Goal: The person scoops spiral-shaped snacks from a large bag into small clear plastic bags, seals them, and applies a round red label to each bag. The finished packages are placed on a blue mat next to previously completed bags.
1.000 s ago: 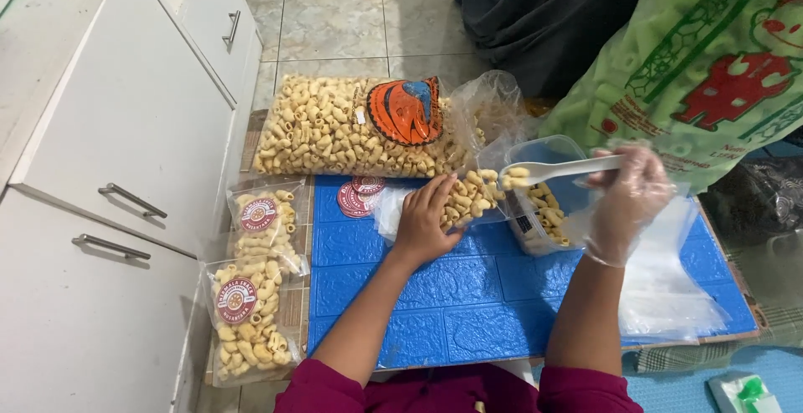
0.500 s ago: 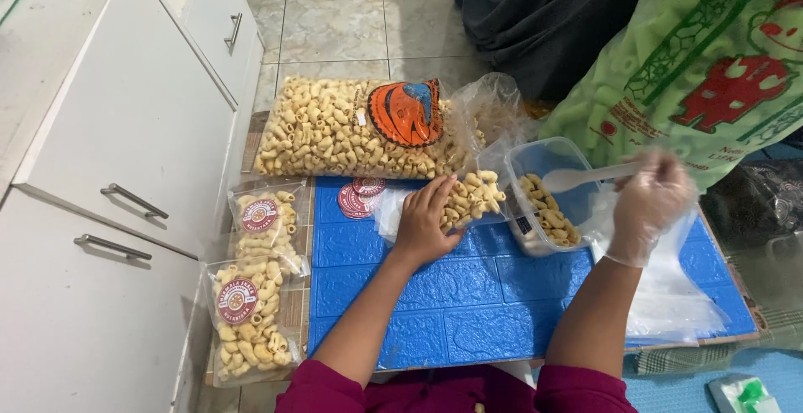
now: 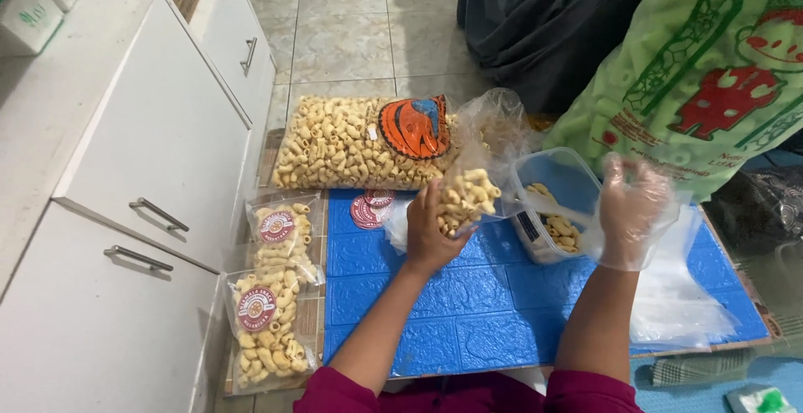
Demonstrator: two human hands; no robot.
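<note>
My left hand (image 3: 428, 231) is clamped around a small clear bag of snacks (image 3: 465, 200), its fingers closed on the bag's lower part, holding it upright above the blue mat (image 3: 468, 329). The bag looks partly filled with pale, curled pieces.

What has changed is on the other side. A second ago my gloved right hand (image 3: 631, 212) held a pale scoop level over the bag's mouth; half a second ago the scoop was back over the clear plastic tub (image 3: 559, 204). Now the hand hangs beside the tub, blurred, its fingers spread apart and holding nothing that I can make out. A pale handle seems to lie across the tub, but the blur keeps me from being sure. The bag in my left hand has also come a little higher and stands nearer the tub's rim than before.

I judge that one scoopful has gone in and the scoop has been let go, so the filling of this bag is at a pause or done.

Two sealed small packs (image 3: 269, 296) lie to the left of the mat by the white cabinet (image 3: 125, 212), and a large bag of the same snacks (image 3: 351, 145) lies behind the mat.
</note>
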